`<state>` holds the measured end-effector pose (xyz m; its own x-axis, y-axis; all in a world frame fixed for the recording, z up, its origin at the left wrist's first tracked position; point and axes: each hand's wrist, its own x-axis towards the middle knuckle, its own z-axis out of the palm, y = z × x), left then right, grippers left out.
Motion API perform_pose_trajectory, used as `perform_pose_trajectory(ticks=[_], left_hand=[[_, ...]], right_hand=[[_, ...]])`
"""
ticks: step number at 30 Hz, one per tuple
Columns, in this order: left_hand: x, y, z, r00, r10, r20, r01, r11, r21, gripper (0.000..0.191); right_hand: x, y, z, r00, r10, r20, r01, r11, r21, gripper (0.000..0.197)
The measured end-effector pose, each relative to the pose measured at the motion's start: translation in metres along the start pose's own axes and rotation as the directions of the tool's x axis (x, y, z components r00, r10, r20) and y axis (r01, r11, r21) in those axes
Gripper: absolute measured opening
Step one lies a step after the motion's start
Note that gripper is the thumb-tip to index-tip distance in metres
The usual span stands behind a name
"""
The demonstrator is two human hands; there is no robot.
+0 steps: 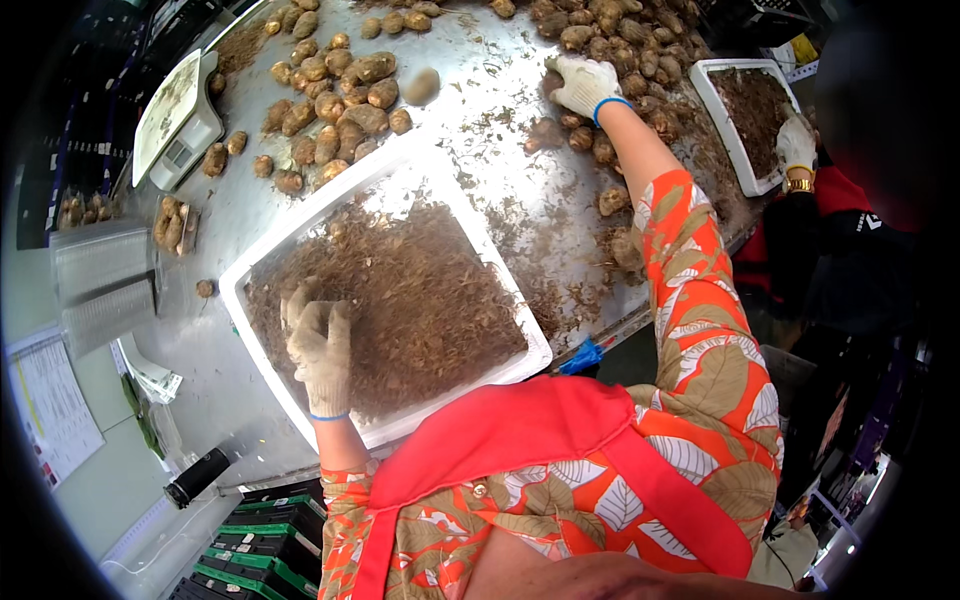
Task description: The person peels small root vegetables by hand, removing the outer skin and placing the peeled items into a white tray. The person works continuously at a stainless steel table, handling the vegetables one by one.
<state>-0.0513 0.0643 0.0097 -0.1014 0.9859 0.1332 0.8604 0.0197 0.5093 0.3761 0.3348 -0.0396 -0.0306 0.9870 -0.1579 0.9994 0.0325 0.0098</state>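
Note:
My left hand point(319, 349), in a pale knit work glove, is over the left part of a white foam box point(499, 259) of loose brown root fibres and peelings point(420, 292). Its fingers are apart, with nothing seen in them. My right hand point(586, 84), gloved likewise, reaches to the near side of a heap of taro-like tubers point(634, 37). Its fingers close on a brown tuber point(553, 81). A cleaner pile of such tubers point(349, 97) lies beyond the box, and a blurred tuber point(421, 86) is beside that pile.
A white scale point(176, 120) stands at the left, near a clear pack of tubers point(174, 225) and stacked clear plastic trays point(105, 277). A black cylinder point(199, 476) is near the table's left corner. At the right, another person's gloved hand point(796, 142) is at a second foam box point(742, 161).

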Motion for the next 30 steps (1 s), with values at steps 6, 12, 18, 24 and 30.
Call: perform_pose_trajectory(ticks=[6, 12, 18, 24, 30], left_hand=[[-0.002, 0.012, 0.001, 0.996, 0.081, -0.040, -0.085, 0.987, -0.133, 0.034], [-0.008, 0.002, 0.015, 0.997, 0.024, -0.079, -0.056, 0.901, -0.429, 0.015], [-0.017, 0.000, 0.009, 0.975, 0.196, -0.106, -0.222, 0.896, -0.385, 0.023], [-0.033, 0.020, 0.000, 0.999, 0.043, 0.015, -0.026, 0.811, -0.584, 0.028], [-0.046, 0.041, -0.008, 0.993, 0.104, 0.051, -0.034, 0.684, -0.729, 0.054]], right_hand=[[-0.067, -0.007, -0.016, 0.930, -0.001, -0.368, 0.159, 0.903, 0.398, 0.051], [-0.136, -0.028, -0.005, 0.997, -0.045, -0.057, 0.024, -0.526, 0.850, 0.048], [-0.192, -0.085, -0.015, 0.944, -0.317, -0.087, -0.181, -0.722, 0.667, 0.053], [-0.234, -0.149, -0.022, 0.889, -0.458, 0.026, -0.394, -0.733, 0.554, 0.058], [-0.269, -0.197, -0.022, 0.844, -0.532, 0.070, -0.452, -0.635, 0.627, 0.056]])
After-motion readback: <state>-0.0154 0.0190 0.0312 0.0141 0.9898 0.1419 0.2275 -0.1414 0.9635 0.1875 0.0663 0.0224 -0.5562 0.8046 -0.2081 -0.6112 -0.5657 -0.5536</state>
